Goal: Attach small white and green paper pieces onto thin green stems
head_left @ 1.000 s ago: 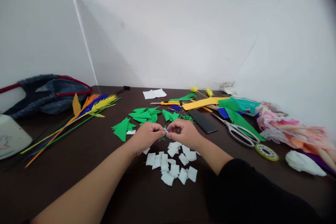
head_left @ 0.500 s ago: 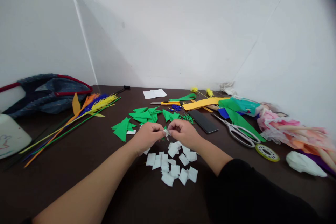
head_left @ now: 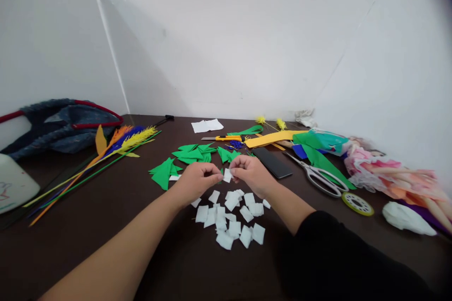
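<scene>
Between my two hands a small white paper square (head_left: 228, 175) is held up above the table. My left hand (head_left: 200, 179) pinches its left edge with thumb and forefinger. On the other side, my right hand (head_left: 249, 174) is closed on the right edge with its fingertips. Many similar white squares (head_left: 235, 229) lie scattered and overlapping on the dark table (head_left: 169, 254) just below my hands. Behind my hands are several folded green paper pieces (head_left: 194, 154), with another green bunch (head_left: 163, 173) near my left hand.
Beyond lie a yellow utility knife (head_left: 228, 138) with its blade out and a white sheet (head_left: 207, 125). To the right are a black phone (head_left: 272, 162), scissors (head_left: 326, 181), a tape roll (head_left: 357, 203) and dolls (head_left: 391, 169). Colourful stems (head_left: 95, 164) lie left.
The white paper between my fingertips was crumpled or bunched and now shows as a flat square. Another white square now shows on the table below my hands. My right hand shifted slightly.
</scene>
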Motion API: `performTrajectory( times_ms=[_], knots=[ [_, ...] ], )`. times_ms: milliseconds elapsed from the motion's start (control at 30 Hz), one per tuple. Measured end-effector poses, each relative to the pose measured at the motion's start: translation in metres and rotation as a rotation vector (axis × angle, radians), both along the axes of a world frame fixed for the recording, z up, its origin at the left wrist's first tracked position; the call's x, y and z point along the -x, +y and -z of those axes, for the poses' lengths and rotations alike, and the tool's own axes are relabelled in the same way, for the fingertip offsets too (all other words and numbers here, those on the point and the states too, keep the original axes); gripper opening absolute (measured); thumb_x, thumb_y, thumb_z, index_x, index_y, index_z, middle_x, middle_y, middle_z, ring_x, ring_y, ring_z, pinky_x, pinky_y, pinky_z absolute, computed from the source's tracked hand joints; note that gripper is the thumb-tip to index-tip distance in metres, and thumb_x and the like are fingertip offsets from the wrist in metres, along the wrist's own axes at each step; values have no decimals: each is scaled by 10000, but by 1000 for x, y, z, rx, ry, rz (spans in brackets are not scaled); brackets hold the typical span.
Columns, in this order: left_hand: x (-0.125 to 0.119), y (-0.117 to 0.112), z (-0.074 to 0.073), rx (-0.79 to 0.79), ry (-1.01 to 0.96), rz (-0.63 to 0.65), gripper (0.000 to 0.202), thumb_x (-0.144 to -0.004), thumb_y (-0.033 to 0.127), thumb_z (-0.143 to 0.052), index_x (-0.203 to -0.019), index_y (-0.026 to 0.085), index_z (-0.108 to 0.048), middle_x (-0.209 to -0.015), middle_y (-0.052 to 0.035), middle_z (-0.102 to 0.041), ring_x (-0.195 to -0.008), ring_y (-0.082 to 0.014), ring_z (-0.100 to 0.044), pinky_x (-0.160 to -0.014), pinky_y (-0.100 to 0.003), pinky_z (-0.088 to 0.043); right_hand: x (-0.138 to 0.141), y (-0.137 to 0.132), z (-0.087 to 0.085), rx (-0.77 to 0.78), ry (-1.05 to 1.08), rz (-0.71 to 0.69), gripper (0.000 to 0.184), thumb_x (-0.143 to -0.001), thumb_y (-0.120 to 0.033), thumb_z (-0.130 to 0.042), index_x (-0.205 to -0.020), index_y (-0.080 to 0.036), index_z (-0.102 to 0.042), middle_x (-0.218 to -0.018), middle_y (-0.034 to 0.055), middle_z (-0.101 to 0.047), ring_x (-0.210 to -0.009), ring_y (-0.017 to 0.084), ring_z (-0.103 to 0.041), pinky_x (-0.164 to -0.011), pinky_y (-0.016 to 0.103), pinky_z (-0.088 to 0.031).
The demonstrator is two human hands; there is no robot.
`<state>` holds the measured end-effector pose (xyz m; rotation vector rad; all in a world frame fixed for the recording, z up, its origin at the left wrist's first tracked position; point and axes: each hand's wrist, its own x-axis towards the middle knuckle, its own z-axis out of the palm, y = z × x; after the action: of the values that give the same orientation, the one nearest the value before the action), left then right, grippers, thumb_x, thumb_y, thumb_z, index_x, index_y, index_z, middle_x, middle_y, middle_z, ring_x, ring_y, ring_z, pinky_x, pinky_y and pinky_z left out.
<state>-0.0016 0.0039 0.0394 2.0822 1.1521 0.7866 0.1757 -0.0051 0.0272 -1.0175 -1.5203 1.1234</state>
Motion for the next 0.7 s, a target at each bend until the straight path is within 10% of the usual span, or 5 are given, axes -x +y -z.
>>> performTrajectory(
  times_ms=[400, 700],
  knots=[
    [-11, -2, 12, 258, -509, 58, 189, -703, 331, -572, -631, 157, -561, -600, 24, -514, -576, -103, -445, -580, -233, -357, 8, -10, 1, -574, -243, 120, 118, -714, -163, -582, -792, -216, -653, -787, 25, -585, -755, 144, -551, -675, 284, -447],
    [-8, -2, 13, 575, -675, 183, 249, -683, 357, -636, -600, 127, -588, -571, 10, -539, -563, -93, -474, -586, -237, -365, 4, -9, 1, -726, -337, 93, 61, -748, -167, -573, -721, -196, -619, -738, 27, -564, -734, 145, -543, -679, 279, -447]
  ],
)
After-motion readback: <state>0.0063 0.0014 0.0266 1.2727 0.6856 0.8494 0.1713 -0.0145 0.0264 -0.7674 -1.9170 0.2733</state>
